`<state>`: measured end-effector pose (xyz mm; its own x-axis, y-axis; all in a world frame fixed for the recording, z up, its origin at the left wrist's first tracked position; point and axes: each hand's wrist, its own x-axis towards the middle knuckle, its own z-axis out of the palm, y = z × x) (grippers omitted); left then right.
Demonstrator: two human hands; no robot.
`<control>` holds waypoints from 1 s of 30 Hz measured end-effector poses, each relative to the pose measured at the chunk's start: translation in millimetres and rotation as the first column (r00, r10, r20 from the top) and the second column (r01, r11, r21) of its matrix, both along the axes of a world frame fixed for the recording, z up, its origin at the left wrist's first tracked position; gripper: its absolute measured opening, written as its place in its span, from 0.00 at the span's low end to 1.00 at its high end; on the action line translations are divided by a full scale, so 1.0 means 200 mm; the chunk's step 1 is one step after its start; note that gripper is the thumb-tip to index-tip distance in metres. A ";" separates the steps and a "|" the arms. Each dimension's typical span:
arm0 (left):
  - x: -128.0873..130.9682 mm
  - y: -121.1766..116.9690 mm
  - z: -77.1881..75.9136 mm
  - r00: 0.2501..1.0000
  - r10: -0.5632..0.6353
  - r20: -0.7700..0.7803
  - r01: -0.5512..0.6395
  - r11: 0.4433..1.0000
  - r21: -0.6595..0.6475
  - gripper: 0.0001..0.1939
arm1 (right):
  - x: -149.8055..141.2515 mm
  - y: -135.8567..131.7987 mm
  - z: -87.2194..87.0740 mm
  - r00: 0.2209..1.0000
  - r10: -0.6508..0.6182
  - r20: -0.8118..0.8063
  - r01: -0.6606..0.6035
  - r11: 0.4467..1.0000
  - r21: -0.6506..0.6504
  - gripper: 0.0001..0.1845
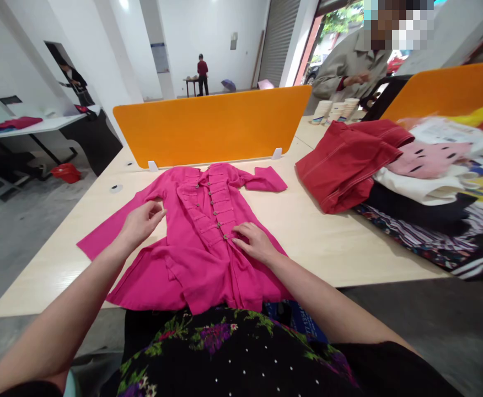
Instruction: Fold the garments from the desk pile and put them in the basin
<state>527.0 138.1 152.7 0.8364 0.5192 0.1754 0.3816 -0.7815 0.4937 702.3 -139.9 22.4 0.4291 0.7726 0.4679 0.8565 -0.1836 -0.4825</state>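
A bright pink long-sleeved button-up shirt lies spread on the light wooden table, its collar at the far end and its hem hanging at the near edge. The front is unbuttoned, with a row of small dark buttons down each side. My left hand hovers by the shirt's left side near the sleeve, fingers loosely bent and apart, holding nothing. Resting on the shirt front beside the lowest visible button is my right hand, with its fingers lightly bent and apart on the cloth.
An orange divider stands along the table's far edge. To the right sit red folded cloth and a pile of clothes. Paper cups stand behind, near a person in a beige jacket. Other people are farther back.
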 end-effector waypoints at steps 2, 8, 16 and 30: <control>-0.11 0.02 -0.11 0.995 0.036 -0.092 -0.017 0.980 0.200 0.15 | 0.00 0.00 0.00 1.000 -0.003 -0.003 0.003 1.000 0.000 0.12; -0.42 -0.16 -0.40 0.974 -0.201 -0.106 0.226 0.910 0.349 0.13 | -0.02 0.00 0.01 1.000 -0.017 -0.011 0.017 1.000 -0.004 0.14; -0.39 -0.49 -0.43 0.970 0.067 -0.233 -0.083 0.995 -0.057 0.15 | 0.00 0.00 -0.02 0.999 -0.027 0.033 0.027 0.999 -0.020 0.13; -0.50 -0.53 -0.42 0.995 0.079 -0.052 -0.074 0.993 0.086 0.07 | 0.01 0.01 -0.04 0.999 -0.029 0.045 0.028 0.999 0.020 0.12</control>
